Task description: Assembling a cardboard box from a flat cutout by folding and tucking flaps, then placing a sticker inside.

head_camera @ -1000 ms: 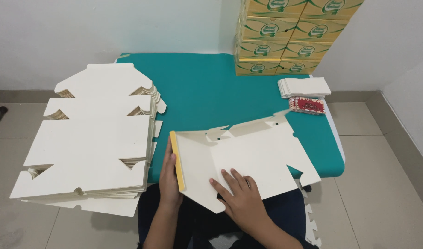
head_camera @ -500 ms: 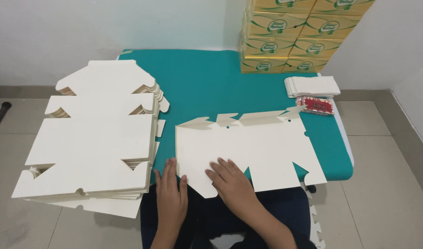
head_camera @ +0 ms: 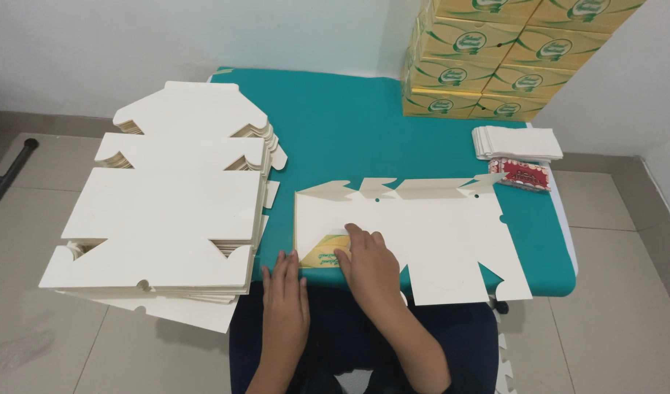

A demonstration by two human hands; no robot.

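A flat white die-cut cardboard box blank (head_camera: 430, 233) lies on the teal table (head_camera: 335, 124) near its front edge. Its near-left flap (head_camera: 325, 252) is folded up and over, showing a yellow and green printed side. My right hand (head_camera: 370, 264) presses flat on that folded flap with the fingers spread. My left hand (head_camera: 284, 295) rests flat just left of it, at the table's front edge, fingertips beside the blank's corner. Neither hand grips anything.
A tall stack of identical white blanks (head_camera: 167, 211) sits on the left, overhanging the table. Yellow and green printed cartons (head_camera: 495, 51) are stacked at the back right. A small pile of white folded sheets (head_camera: 516, 142) and a red packet (head_camera: 522, 175) lie at the right edge.
The blank has been laid flat and shifted right on the table. The near-left flap is now folded over under my right hand, showing its printed side. My left hand slid down to the table edge.
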